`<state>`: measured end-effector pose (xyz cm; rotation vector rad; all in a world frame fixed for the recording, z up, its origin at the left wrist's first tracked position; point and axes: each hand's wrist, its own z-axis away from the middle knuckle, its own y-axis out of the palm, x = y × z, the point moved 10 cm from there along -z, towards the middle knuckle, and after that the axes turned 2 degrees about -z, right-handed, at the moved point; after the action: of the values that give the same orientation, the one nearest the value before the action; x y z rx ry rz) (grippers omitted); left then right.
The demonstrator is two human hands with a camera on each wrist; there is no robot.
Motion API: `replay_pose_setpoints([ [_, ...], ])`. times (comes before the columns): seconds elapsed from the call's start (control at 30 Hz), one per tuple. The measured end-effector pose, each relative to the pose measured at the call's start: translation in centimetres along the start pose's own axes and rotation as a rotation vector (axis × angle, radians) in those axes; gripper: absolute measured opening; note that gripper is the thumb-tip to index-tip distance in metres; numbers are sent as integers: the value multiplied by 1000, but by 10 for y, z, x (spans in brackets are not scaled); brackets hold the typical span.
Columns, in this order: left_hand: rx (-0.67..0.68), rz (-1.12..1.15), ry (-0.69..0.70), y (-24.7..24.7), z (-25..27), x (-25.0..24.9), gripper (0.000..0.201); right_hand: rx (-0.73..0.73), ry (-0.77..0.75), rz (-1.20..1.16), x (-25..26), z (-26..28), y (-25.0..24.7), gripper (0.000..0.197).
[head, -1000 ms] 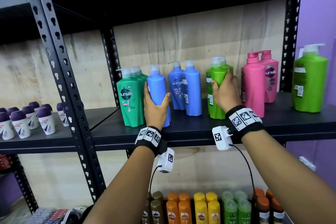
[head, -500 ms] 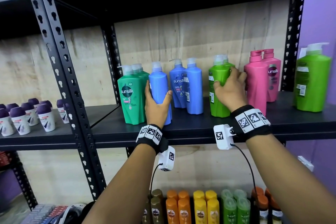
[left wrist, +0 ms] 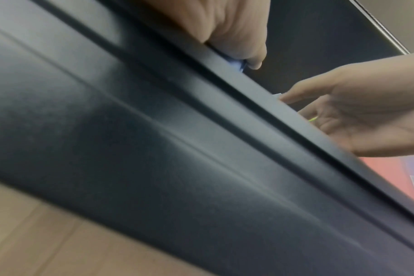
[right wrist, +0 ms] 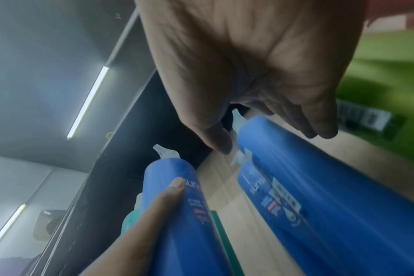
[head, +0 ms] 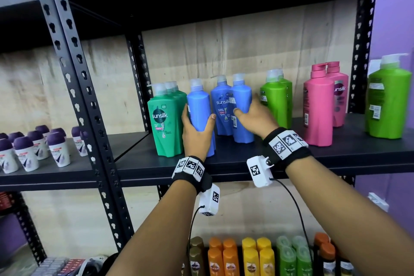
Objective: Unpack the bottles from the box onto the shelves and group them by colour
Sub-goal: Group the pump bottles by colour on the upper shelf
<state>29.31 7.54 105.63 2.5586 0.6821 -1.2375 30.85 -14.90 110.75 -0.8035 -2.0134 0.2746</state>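
Left hand (head: 197, 132) grips blue bottle (head: 199, 110) on shelf (head: 336, 154); right hand (head: 255, 114) open, fingers spread, at blue pair (head: 240, 105).

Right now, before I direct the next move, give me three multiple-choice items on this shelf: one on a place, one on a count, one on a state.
1. Where does the lone lime-green pump bottle stand?
A. Far right of the shelf, right of the pink bottles
B. Between the blue bottles
C. On the shelf below

2. How many blue bottles show on this shelf?
A. One
B. Three
C. Five

3. What is the left hand doing?
A. Hanging free below the shelf
B. Gripping the leftmost blue bottle
C. Holding a pink bottle

Answers:
1 A, it stands apart at the right end, past the pink pair.
2 B, one in the left hand, two just right of it.
3 B, thumb and fingers wrap that bottle's lower body.
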Motion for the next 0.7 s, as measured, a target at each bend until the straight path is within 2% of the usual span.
replay_pose_setpoints([
  [0.07,6,-4,-3,1,-1,0,88,38,32,-86,-5,-11,15,78],
  [0.13,14,-3,-4,1,-1,-1,89,33,86,-208,-14,-22,23,85],
  [0.27,24,-15,-3,1,1,-1,87,69,257,-405,-42,-34,42,76],
  [0.4,12,-8,-5,0,0,0,86,62,264,-460,-47,-26,48,75],
  [0.47,12,-4,-11,0,0,1,86,77,232,-425,-43,-17,49,85],
  [0.6,18,11,-20,1,0,2,85,132,185,-476,-29,-4,54,124],
  [0.7,13,26,-33,1,-1,3,82,133,204,-560,-26,2,56,137],
])
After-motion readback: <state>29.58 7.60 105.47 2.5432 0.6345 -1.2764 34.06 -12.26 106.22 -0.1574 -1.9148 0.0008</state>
